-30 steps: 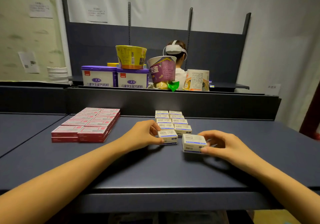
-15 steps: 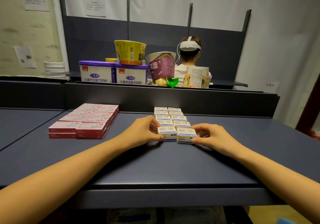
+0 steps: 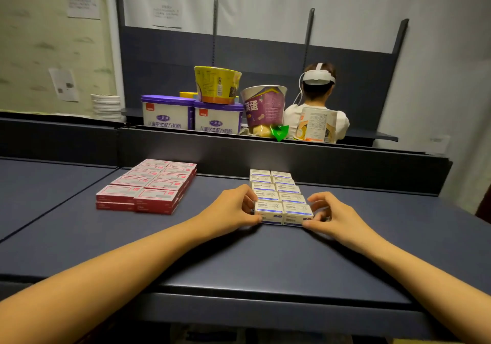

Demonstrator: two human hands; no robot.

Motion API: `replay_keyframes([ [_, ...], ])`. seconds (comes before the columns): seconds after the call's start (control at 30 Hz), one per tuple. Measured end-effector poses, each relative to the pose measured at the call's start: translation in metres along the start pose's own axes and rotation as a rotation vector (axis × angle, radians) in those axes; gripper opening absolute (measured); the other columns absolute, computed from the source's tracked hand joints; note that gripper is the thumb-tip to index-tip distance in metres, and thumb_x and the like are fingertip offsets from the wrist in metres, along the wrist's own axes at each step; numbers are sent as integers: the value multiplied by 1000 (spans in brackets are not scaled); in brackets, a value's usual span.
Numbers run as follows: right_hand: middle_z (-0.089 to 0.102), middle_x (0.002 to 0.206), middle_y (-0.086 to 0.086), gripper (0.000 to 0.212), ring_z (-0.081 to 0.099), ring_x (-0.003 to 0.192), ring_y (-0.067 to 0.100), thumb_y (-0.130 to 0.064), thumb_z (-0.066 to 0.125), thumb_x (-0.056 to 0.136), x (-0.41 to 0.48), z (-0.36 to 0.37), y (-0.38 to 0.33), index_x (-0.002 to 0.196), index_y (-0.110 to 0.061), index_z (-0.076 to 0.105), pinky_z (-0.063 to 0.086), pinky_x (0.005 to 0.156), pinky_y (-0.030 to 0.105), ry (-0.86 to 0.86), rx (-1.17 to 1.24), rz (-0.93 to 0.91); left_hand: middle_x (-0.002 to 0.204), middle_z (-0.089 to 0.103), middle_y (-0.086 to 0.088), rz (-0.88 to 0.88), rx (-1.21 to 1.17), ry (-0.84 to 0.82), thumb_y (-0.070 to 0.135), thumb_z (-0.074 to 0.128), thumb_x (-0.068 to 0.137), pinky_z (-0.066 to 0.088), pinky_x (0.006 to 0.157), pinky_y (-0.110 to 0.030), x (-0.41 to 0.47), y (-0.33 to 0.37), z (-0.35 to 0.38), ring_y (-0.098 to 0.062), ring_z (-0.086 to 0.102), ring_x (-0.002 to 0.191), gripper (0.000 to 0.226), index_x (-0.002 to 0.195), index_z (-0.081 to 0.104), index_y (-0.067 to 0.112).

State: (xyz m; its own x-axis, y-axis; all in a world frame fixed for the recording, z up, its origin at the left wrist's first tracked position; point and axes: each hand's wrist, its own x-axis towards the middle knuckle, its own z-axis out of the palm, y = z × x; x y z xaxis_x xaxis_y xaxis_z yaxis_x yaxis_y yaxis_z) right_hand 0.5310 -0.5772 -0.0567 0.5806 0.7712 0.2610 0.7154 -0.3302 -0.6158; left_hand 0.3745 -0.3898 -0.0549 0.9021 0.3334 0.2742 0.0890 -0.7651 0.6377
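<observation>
My left hand point(image 3: 233, 210) pinches front-left white box point(image 3: 269, 209), right hand point(image 3: 334, 216) pinches front-right white box point(image 3: 297, 212), both right of red boxes point(image 3: 148, 186). I'd press inward evenly, edges flush with rows behind.

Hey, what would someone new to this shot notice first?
Two bare arms reach in from the near edge, the left grip and right grip pinching the front pair of white boxes at mid-table. A flat stack of red boxes lies to their left, and purple-lidded tubs stand on the ledge behind.
</observation>
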Motion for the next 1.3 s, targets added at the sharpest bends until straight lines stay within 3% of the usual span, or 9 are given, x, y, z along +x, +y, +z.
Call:
replay_keyframes([
  [0.17, 47, 119, -11, 62, 49, 102, -2, -40, 72, 75, -14, -5, -17, 128, -26, 42, 38, 73, 8, 278, -83, -218, 115, 52, 8, 89, 61, 58, 32, 69, 80, 44, 84, -10, -31, -6, -35, -4, 52, 99, 57, 130, 43, 25],
  [0.27, 39, 125, -32, 61, 42, 115, -10, -58, 54, 76, -33, 9, -59, 130, -36, 35, 37, 91, 4, 243, -108, -423, 121, 41, 21, 159, 211, 78, 42, 66, 80, 31, 89, 2, -65, -33, -74, 10, 43, 106, 67, 136, 30, 37],
  [0.37, 35, 139, -21, 60, 32, 128, -8, -58, 44, 85, -38, 48, -93, 138, -33, 29, 19, 107, 5, 154, -338, -628, 139, 32, 21, 120, 386, 112, 65, 57, 73, 27, 108, -14, -95, -73, -119, 8, 32, 125, 80, 140, 22, 39],
  [0.47, 7, 147, -30, 79, 4, 132, -20, -61, 49, 82, -23, 92, -126, 143, -41, 2, 4, 109, 3, -145, -270, -455, 146, 19, 26, 19, 400, 112, 90, 40, 54, 22, 113, -19, -112, -121, -156, 8, 23, 132, 106, 143, 13, 39],
  [0.6, -2, 154, -19, 100, 2, 140, -4, -67, 51, 76, 18, 140, -157, 147, -30, -7, 5, 114, 18, -330, -231, -149, 152, 4, 23, -223, 272, -43, 90, 49, 47, 16, 117, -25, -115, -171, -185, 3, 15, 138, 127, 148, -2, 32],
  [0.8, 28, 149, -5, 74, 25, 138, 15, -66, 40, 84, 58, 172, -183, 145, -36, 11, 21, 113, 29, -260, -356, -179, 148, 27, 24, -56, 244, -184, 74, 52, 72, 24, 114, -26, -89, -186, -189, -2, 34, 134, 87, 143, 11, 46],
  [0.93, 21, 152, -11, 59, 19, 139, 10, -49, 35, 94, 62, 175, -188, 145, -39, 7, 11, 113, 21, -298, -394, -181, 149, 28, 22, 55, 276, -236, 77, 41, 75, 24, 117, -38, -79, -195, -192, -3, 31, 136, 78, 142, 12, 49],
  [1.07, 26, 148, -14, 55, 25, 133, 7, -49, 35, 94, 66, 177, -189, 142, -47, 9, 20, 115, 28, -304, -356, -214, 148, 28, 22, 102, 270, -257, 77, 37, 76, 22, 117, -42, -75, -200, -191, -3, 30, 135, 75, 141, 13, 50],
  [1.3, 29, 130, -38, 63, 35, 122, -9, -61, 53, 78, 66, 168, -191, 123, -67, 9, 27, 109, 22, -389, -151, -93, 126, 43, 34, -15, 86, -279, 62, 65, 71, 38, 103, -19, -74, -196, -196, 9, 49, 114, 71, 124, 17, 63],
])
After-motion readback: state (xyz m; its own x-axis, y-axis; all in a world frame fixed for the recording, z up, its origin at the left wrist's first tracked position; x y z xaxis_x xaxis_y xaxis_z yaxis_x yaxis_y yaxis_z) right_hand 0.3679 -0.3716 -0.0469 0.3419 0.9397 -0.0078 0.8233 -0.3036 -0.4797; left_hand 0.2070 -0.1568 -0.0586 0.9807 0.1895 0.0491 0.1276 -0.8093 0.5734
